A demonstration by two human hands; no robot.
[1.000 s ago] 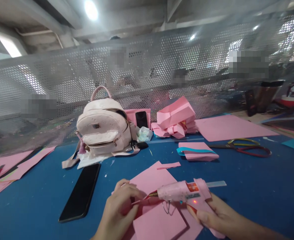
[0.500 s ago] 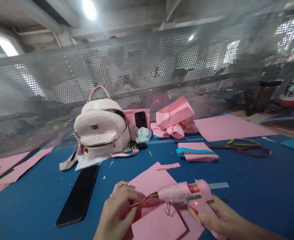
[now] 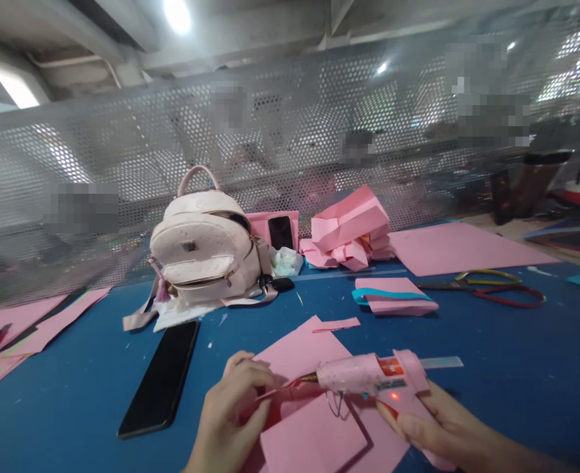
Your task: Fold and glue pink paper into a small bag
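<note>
My right hand (image 3: pixel 437 430) grips a pink glue gun (image 3: pixel 368 374) by its handle; a small red light glows on it and a clear glue stick pokes out of its back. The nozzle points left at a small pink paper piece (image 3: pixel 274 393) pinched in my left hand (image 3: pixel 233 414). Both hands hover low over pink paper sheets (image 3: pixel 309 437) lying on the blue table (image 3: pixel 491 355).
A black phone (image 3: pixel 161 378) lies left of my hands. Behind it stand a pale pink backpack (image 3: pixel 205 246), a second phone (image 3: pixel 280 232) and a heap of folded pink paper (image 3: pixel 351 230). Scissors (image 3: pixel 491 289) and a pink-and-teal folded piece (image 3: pixel 393 295) sit right. A perforated metal screen (image 3: pixel 122 151) backs the table.
Hands and glue gun stay almost in place; the nozzle still meets the pinched paper. The view has shifted slightly.
</note>
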